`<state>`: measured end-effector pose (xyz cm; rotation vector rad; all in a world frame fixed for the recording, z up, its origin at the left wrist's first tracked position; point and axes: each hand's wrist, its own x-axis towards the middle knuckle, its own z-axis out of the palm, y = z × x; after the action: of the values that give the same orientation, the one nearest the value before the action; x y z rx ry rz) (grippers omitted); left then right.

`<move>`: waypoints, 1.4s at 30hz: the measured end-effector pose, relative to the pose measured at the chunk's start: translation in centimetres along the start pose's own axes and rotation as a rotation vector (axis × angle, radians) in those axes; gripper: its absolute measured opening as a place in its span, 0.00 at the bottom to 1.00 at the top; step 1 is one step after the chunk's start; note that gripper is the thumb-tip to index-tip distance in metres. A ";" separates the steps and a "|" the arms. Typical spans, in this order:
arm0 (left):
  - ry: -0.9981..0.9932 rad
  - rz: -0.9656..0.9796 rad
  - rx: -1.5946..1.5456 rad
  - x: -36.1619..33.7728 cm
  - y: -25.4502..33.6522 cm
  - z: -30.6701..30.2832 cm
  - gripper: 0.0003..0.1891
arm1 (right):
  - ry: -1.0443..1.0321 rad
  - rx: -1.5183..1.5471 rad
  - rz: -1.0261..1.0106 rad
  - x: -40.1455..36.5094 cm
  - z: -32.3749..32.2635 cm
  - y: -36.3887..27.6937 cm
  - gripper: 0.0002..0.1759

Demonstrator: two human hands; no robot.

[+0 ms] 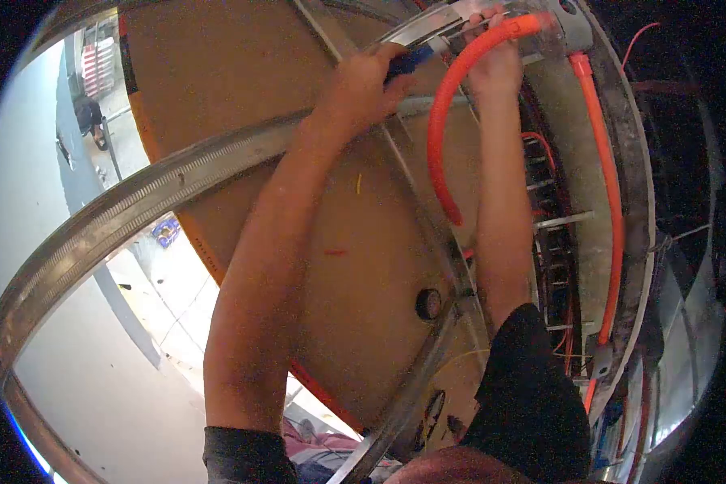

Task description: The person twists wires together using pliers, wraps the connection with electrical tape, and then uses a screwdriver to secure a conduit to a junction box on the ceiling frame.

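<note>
My left hand (pixel 363 90) is closed around a blue-handled tool (pixel 409 64) beside a metal ceiling channel at the top. The tool's working end is too blurred to identify. My right hand (pixel 496 60) reaches up behind an orange corrugated conduit (pixel 440 121), its fingers curled near the channel; what they pinch, if anything, is hidden. From its end at the box by my right hand, the conduit curves down to a loose end between my forearms. At the top right is the grey junction box (pixel 574 28), with a second orange conduit (pixel 603 169) running down from it.
Curved metal framing (pixel 194 173) crosses the view beside a large brown board (pixel 242 68). A black round object (pixel 429 304) lies at the lower middle. Cable tray rungs (pixel 565 219) run along the right. Bright floor shows far below at left, with a person (pixel 90 117) there.
</note>
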<state>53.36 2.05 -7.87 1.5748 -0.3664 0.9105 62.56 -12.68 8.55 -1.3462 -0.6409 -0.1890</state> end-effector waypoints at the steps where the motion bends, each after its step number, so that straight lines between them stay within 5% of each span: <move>1: -0.001 0.001 -0.004 0.0 0.1 -0.1 0.20 | 0.008 0.029 -0.016 0.0 0.1 -0.1 0.08; 8: 0.064 0.006 0.013 0.5 0.1 -0.5 0.20 | 0.137 0.016 -0.148 -1.0 2.8 -0.3 0.07; 11: 0.028 0.007 0.037 0.2 0.1 0.0 0.20 | 0.151 -0.040 -0.053 -0.7 1.3 -0.3 0.12; 26: 0.018 -0.035 -0.034 -0.8 -0.7 0.8 0.21 | -0.074 0.261 0.010 -2.4 -0.7 0.7 0.25; 42: -0.065 -0.094 0.055 -0.8 0.7 -0.6 0.21 | -0.055 0.249 -0.034 -3.6 1.0 -0.2 0.26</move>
<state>52.21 2.26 -7.98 1.6616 -0.3125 0.8042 59.20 -12.58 6.86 -1.1044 -0.7103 -0.0962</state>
